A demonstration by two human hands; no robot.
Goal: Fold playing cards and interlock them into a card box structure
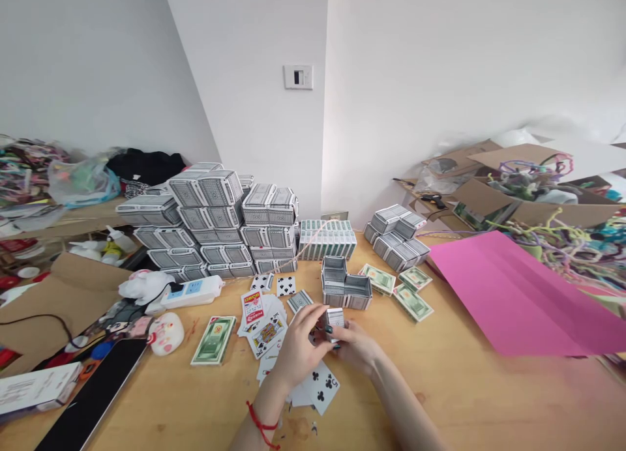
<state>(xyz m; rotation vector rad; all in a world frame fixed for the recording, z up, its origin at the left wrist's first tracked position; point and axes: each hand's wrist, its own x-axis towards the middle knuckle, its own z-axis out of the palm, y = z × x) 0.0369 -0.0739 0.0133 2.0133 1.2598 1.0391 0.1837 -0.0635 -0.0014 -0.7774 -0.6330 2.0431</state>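
Observation:
My left hand [306, 343] and my right hand [356, 343] meet above the table, fingers closed around a small grey-patterned piece made of playing cards [335, 319]. Part of it is hidden behind my fingers. Just beyond my hands stands an open-topped structure of joined cards [346, 288] with box-like cells. Loose playing cards [267, 332] lie fanned out to the left of my left hand, a king among them. Under my wrists a five of clubs [323, 387] rests face up. One card lies back side up [299, 300] near my left fingertips.
Tall stacks of card blocks [210, 210] line the back left, with a row of card packs [327, 239] beside them. More card blocks [396, 236], green card packs [413, 302] and a pink sheet [518, 294] are to the right. A power strip [193, 292] and another green pack [214, 340] sit left.

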